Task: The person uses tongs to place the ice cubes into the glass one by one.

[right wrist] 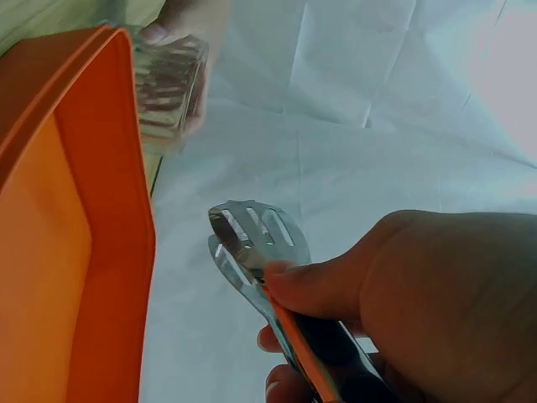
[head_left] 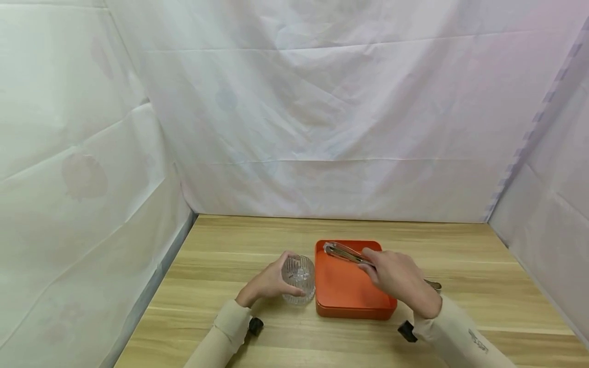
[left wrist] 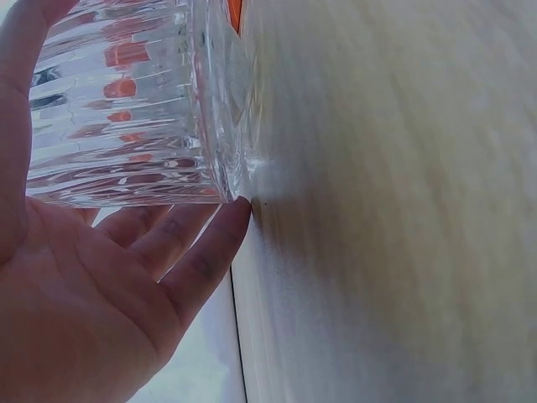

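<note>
A clear ribbed glass bowl [head_left: 301, 294] stands on the table, left of an orange rectangular tray [head_left: 347, 291]. My left hand [head_left: 270, 281] holds the bowl from its left side, thumb toward me and fingers round the far side; the left wrist view shows the ribbed glass wall [left wrist: 126, 109] against them. Over the tray, my right hand [head_left: 400, 276] grips metal tongs [head_left: 346, 254], their heads pointing left toward the tray's far left corner. In the right wrist view the slotted tong heads [right wrist: 262, 231] lie close together; whether anything is between them I cannot tell.
The pale wooden table [head_left: 248, 235] carries the bowl and tray. White cloth [head_left: 294, 128] hangs behind it and along both sides. The tray's raised walls [right wrist: 126, 168] stand beside the tongs.
</note>
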`<action>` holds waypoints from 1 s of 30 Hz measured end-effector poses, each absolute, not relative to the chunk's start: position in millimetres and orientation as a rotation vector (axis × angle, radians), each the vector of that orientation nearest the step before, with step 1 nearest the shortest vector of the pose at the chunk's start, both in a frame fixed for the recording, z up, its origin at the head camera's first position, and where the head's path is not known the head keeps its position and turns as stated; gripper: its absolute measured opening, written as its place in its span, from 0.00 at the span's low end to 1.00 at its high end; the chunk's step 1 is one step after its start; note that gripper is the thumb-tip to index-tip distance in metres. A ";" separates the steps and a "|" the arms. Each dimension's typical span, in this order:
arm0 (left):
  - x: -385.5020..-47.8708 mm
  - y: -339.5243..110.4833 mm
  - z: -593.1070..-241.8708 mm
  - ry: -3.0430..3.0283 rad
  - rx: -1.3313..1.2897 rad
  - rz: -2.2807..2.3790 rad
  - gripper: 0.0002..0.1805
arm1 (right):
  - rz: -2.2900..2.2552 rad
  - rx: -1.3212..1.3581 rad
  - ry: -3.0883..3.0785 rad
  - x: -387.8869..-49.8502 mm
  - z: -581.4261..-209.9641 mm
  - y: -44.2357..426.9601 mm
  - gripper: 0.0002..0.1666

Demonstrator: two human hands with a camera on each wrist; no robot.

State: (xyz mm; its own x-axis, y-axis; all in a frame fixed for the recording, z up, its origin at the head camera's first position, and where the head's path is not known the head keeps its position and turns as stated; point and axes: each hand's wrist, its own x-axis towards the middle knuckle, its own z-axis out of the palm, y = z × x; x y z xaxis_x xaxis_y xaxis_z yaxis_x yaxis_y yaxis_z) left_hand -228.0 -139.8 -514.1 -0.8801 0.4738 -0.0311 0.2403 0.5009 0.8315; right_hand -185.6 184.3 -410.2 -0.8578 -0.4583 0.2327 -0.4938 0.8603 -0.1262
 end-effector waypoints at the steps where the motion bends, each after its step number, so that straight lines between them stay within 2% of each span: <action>1: -228.1 -139.8 -514.1 2.494 0.605 1.317 0.50 | 0.279 0.743 -2.834 -185.6 -409.3 182.0 0.19; 30: -227.8 -139.8 -514.7 2.454 0.585 1.358 0.49 | 0.422 0.862 -2.884 -182.2 -403.9 140.4 0.12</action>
State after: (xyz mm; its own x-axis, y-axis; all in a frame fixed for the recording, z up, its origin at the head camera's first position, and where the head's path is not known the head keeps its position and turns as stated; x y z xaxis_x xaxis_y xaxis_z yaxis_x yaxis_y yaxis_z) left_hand -227.8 -139.8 -514.7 -0.8801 0.4728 -0.0439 0.2140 0.4774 0.8522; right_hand -182.2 140.4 -403.9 -0.8343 -0.5227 0.1755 -0.5511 0.8010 -0.2340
